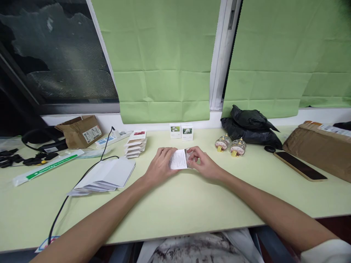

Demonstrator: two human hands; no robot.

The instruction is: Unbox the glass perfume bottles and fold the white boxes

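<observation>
Near the middle of the table, my left hand [161, 163] is closed around a small white box [178, 160] printed with lines of text. The box lies on its side, its right end towards my right hand [202, 163]. My right thumb and fingers are pinched together at that end, where a dark strip and something clear show; what exactly they grip is unclear. Beyond the hands stand two small white boxes with flower pictures [187, 132]. To the right are two round glass bottles [237, 148] with gold tops and gold tags.
On the left are stacked flower-picture packets [135, 144], folded white paper pieces [105, 175], a black cable [60, 209] and an open cardboard box [79, 133]. Black plastic bags [249, 133], a phone [300, 166] and a brown parcel [319, 148] lie on the right.
</observation>
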